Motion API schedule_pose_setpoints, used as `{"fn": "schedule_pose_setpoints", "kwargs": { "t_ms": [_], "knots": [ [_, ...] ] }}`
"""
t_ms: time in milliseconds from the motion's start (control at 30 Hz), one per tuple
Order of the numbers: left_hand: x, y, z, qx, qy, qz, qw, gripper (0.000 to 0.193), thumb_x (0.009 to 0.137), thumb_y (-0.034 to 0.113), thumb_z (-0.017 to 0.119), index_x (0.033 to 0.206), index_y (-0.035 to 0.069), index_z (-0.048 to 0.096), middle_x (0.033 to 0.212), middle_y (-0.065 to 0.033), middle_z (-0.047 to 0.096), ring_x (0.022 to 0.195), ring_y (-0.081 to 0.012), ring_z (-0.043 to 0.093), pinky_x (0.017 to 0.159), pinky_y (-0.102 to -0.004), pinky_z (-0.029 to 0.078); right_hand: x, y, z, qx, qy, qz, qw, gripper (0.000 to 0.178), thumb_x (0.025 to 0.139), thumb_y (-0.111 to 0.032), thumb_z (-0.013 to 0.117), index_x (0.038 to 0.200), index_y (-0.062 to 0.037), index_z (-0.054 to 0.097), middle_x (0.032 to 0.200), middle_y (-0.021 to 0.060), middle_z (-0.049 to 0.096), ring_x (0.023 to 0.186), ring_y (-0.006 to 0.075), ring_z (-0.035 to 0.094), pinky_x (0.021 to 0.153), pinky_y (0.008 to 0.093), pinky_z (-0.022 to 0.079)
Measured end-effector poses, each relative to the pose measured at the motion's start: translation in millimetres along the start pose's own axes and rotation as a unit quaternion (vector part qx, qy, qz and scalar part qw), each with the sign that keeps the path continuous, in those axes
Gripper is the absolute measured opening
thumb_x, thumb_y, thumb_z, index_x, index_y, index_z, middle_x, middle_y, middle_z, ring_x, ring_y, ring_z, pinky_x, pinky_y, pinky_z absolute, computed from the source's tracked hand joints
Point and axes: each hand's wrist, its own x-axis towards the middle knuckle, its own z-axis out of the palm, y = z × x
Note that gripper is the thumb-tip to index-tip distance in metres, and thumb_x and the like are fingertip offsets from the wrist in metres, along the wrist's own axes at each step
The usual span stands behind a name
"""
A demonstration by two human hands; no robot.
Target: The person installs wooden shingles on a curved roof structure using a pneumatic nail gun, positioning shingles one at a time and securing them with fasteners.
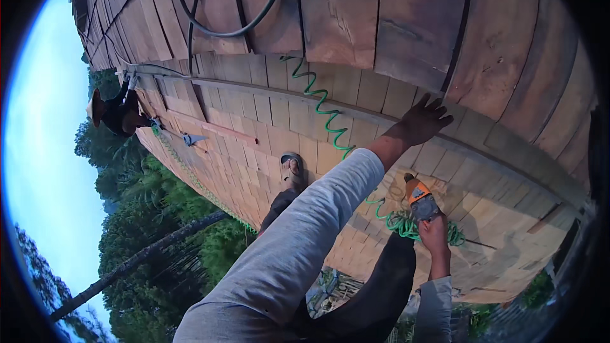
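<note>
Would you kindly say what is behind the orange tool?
Wooden shingles and green coiled hose show around the orange tool; whatever it and the right hand cover is hidden.

Wearer's clothing: grey top, black trousers, sandal.
Left sleeve (305, 216) light heathered grey, creased, ending mid-forearm, small dark spot high up; right sleeve (435, 298) matching, cuff also short of wrist. Left hand (420, 121) and right hand (434, 232) bare. Trousers (378, 286) plain black. Left foot: dark strapped sandal (291, 156), open-toed.
</note>
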Motion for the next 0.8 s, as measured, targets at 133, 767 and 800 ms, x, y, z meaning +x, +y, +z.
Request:
{"fn": "schedule_pose_setpoints", "kwargs": {
  "t_ms": [133, 767, 800],
  "knots": [
    [-136, -87, -112, -0.168, 0.148, -0.102, 0.969, 0.033, 0.085, 0.010, 0.067, 0.118, 0.008, 0.065, 0.119, -0.0136, 0.065, 0.112, -0.0331, 0.062, 0.098, -0.0449, 0.048, 66, -108, 51, -0.186, -0.041, -0.039, 0.981, 0.074, 0.078, -0.007, 0.070, 0.147, -0.0097, 0.044, 0.130, 0.0173, 0.062, 0.115, 0.0396, 0.062, 0.096, 0.0487, 0.052],
    [-439, -256, -149, -0.534, 0.227, -0.545, 0.605, 0.056, 0.104, 0.041, 0.053, 0.143, 0.001, 0.046, 0.141, -0.0181, 0.055, 0.132, -0.0298, 0.052, 0.109, -0.0446, 0.042, 166, -213, 190, -0.228, 0.017, 0.062, 0.972, 0.047, 0.096, -0.019, 0.052, 0.142, -0.0112, 0.047, 0.143, 0.0083, 0.055, 0.130, 0.0272, 0.056, 0.101, 0.0449, 0.049],
    [-439, -253, -145, -0.544, 0.225, -0.534, 0.607, 0.055, 0.104, 0.041, 0.052, 0.142, 0.001, 0.047, 0.140, -0.0181, 0.056, 0.131, -0.0300, 0.053, 0.109, -0.0446, 0.042, 162, -204, 199, -0.244, 0.038, 0.036, 0.968, 0.049, 0.094, -0.017, 0.053, 0.143, -0.0108, 0.047, 0.144, 0.0074, 0.054, 0.134, 0.0252, 0.052, 0.101, 0.0440, 0.049]
  ]
}}
